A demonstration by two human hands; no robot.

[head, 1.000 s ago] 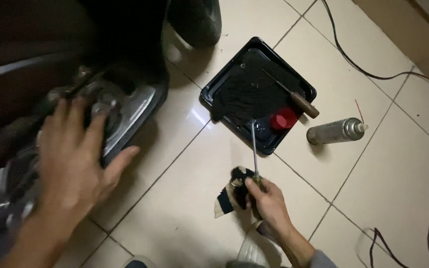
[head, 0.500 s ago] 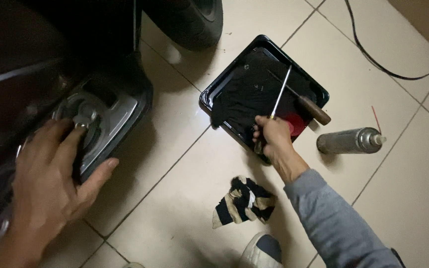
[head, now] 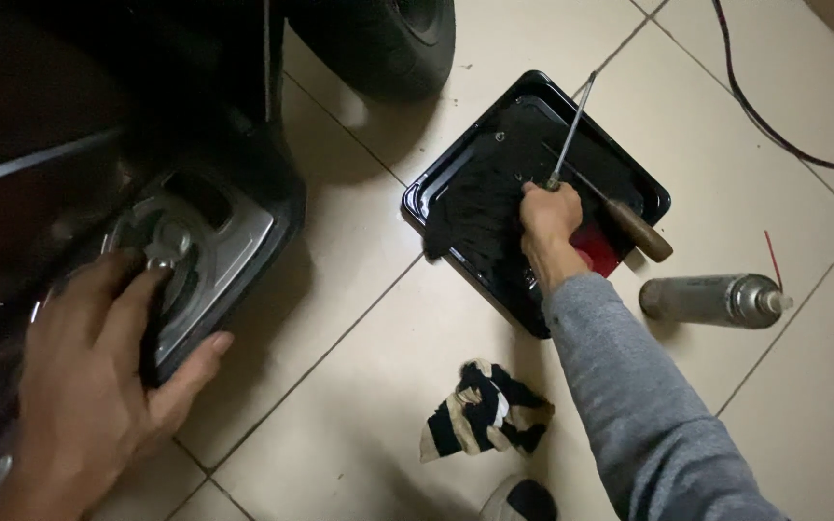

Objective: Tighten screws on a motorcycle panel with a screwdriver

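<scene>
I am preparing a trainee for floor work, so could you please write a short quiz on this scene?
1. True or false: the right hand holds a thin metal rod over the black tray.
2. What does the left hand rest on?
A. the spray can
B. the metal engine cover
C. the rag
3. Which thing in the tray has a wooden handle?

Key: 1 true; 2 B; 3 the screwdriver.

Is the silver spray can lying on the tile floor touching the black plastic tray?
Apart. The head view shows the silver spray can lying to the right of the black plastic tray, with a strip of bare tile floor between them.
</scene>
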